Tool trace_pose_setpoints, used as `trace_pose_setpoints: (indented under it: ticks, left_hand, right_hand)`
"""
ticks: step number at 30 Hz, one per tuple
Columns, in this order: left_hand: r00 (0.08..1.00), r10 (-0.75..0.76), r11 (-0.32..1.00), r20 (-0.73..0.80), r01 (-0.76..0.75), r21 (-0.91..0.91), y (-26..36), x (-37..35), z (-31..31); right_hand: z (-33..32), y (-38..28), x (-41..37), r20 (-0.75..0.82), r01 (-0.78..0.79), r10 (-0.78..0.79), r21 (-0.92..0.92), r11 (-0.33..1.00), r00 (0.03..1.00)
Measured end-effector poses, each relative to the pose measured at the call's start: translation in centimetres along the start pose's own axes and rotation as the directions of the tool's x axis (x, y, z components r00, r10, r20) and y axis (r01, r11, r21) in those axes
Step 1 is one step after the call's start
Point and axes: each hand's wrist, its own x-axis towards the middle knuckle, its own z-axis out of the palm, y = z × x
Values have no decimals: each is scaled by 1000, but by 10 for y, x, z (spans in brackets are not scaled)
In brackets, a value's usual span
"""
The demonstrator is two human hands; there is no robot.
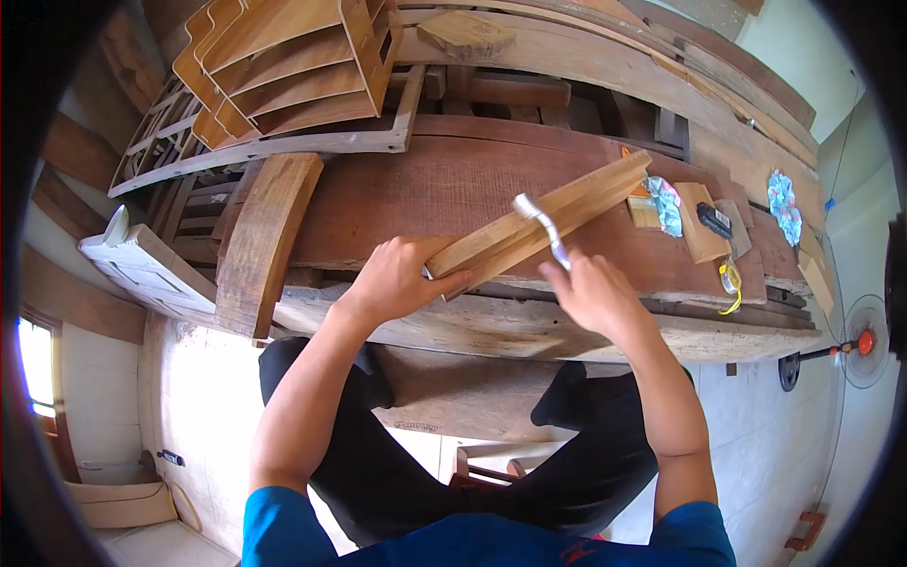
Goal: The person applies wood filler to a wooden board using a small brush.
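As the left hand [392, 279] wraps its fingers round the near end of the wooden strip [590, 196] | right hand [597, 291] grips a white brush-like tool [547, 226] over it | strip slants across the worktop [378, 203] | unheld far end could swivel under hard pressure.

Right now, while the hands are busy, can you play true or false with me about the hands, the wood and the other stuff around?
1. The left hand grips one end of a wooden bar. True.
2. The right hand is empty. False: it holds a white, brush-like tool.
3. A yellow tape measure lies to the right of the bar in the picture. True.
4. The sleeves are red. False: they are blue.
5. A wooden rack with several shelves is at the upper left of the picture. True.
6. The fan is on the picture's left side. False: it is on the right.
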Motion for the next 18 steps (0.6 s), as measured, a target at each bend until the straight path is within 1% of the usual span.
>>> trace_pose_setpoints:
  ticks: [1,3,4,5,8,9,12,13,15,16,17,18]
  left_hand:
    - [1000,21,1000,-20,-22,-10,-1,0,2]
    - [996,67,997,-63,-68,-22,-4,0,4]
    - [996,59,998,-68,-60,-15,-4,-1,6]
    - [996,53,999,-71,-53,-5,-2,-1,7]
    - [994,63,998,-95,-62,12,-3,-7,-1]
    - [992,70,998,-106,-70,10,-3,-9,-4]
    - [991,117,992,-70,-120,-40,-13,-12,-19]
    - [989,130,991,-71,-132,-32,-15,-13,-21]
    - [988,133,990,-80,-136,-30,-18,-20,-23]
    - [991,111,993,-70,-113,-25,-17,-23,-23]
    - [994,89,996,-59,-90,-18,-16,-23,-25]
    - [996,69,998,-49,-69,-7,-14,-24,-26]
  right_hand:
    - [1,-6,-6,25,104,-104,-8,995,994]
    - [-3,-11,-6,94,127,-123,-38,991,988]
    - [-8,-14,-4,127,141,-134,-52,989,983]
    - [-15,-16,-2,208,123,-108,-62,990,972]
    - [-22,-23,0,234,203,-189,-36,979,954]
    - [-20,-30,0,271,201,-193,-2,980,943]
    - [5,-38,6,194,320,-335,108,941,922]
    - [11,-39,7,157,339,-356,124,932,921]
    - [1,-36,9,260,239,-256,96,966,931]
    - [-4,-33,10,316,187,-201,77,979,927]
    - [-5,-20,12,262,231,-253,114,966,931]
    - [-6,-11,17,291,75,-98,90,993,952]
